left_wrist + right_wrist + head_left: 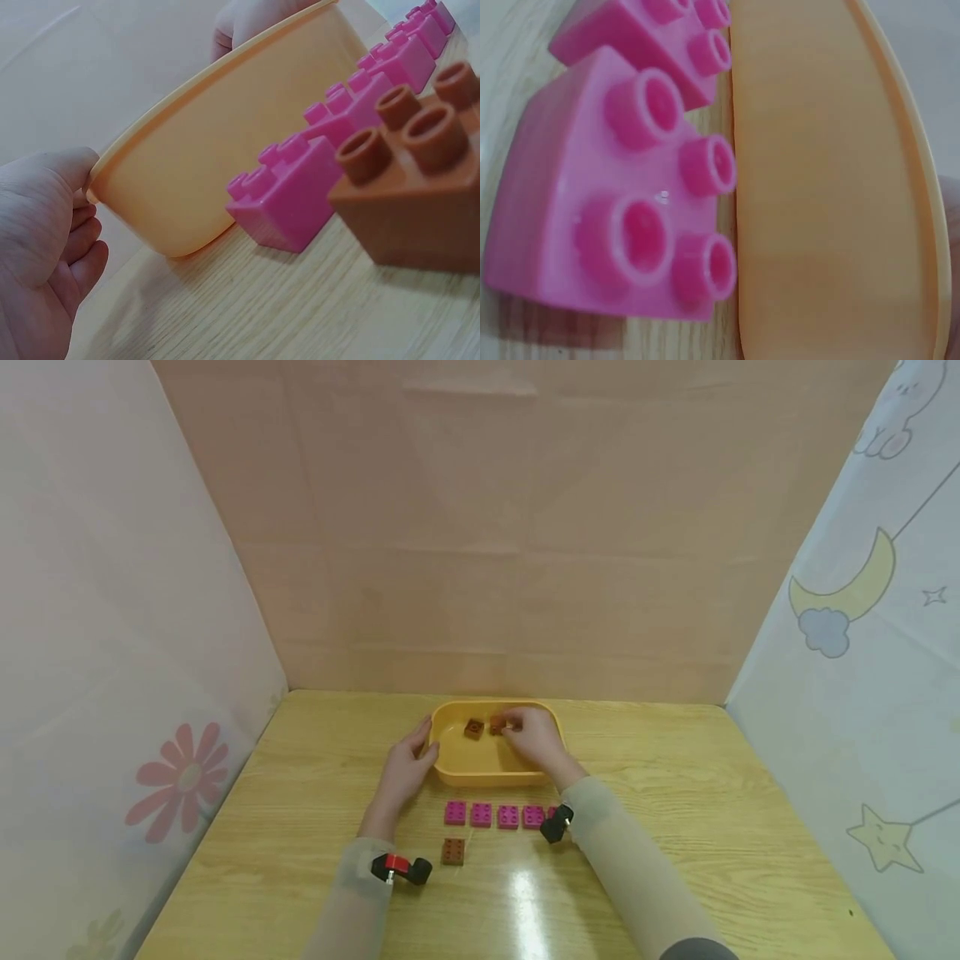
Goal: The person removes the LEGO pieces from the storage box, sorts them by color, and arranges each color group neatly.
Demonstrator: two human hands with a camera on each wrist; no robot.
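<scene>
A yellow plastic tub (480, 779) stands on the table. My left hand (405, 772) holds its left end; in the left wrist view the thumb lies at the rim and the other fingers are curled below. Reaching inside the tub, my right hand (536, 737) pinches a brown toy brick (497, 724), partly covered by the fingers. Another brown brick (474, 729) lies in the tub just left of it. In the right wrist view the tub's wall (817, 187) hides most of that hand.
Several pink bricks (482, 815) form a row in front of the tub, the rightmost partly behind the right wrist's camera. One brown brick (453, 852) with studs up sits nearer, below the row's left end. A tan backdrop (495, 568) rises behind the table.
</scene>
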